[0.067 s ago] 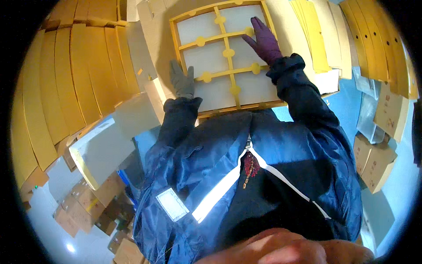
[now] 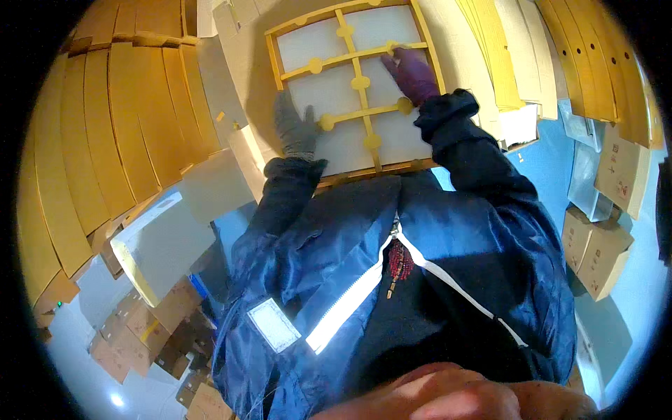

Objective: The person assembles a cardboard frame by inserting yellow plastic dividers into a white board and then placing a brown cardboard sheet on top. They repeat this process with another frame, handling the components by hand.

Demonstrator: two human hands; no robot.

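Observation:
A yellow lattice frame [image 2: 360, 65] lies on cardboard in front of me, its bars dividing pale panels into several cells, with round tabs along the bars. My left hand [image 2: 295, 126], in a grey glove, rests at the frame's left edge. Its fingers are stretched out along the side and the thumb stands apart. My right hand [image 2: 416, 75], in a purple glove, is over the right-hand cells. Its fingers are bent, with the tips by the round tab on the upper crossbar, and the thumb is a little apart from them. Whether it touches the bar is unclear.
Tall rows of cardboard sheets [image 2: 126, 119] stand on the left. Yellow sheets [image 2: 493, 52] and brown perforated panels [image 2: 591, 52] stand on the right. Cartons [image 2: 619, 171] are stacked at the right, and more boxes [image 2: 133, 329] sit at the lower left.
My right hand has moved slightly toward me and its spread fingers have bent. The left hand has shifted slightly along the frame's left edge. The frame sits a little farther up and left in view.

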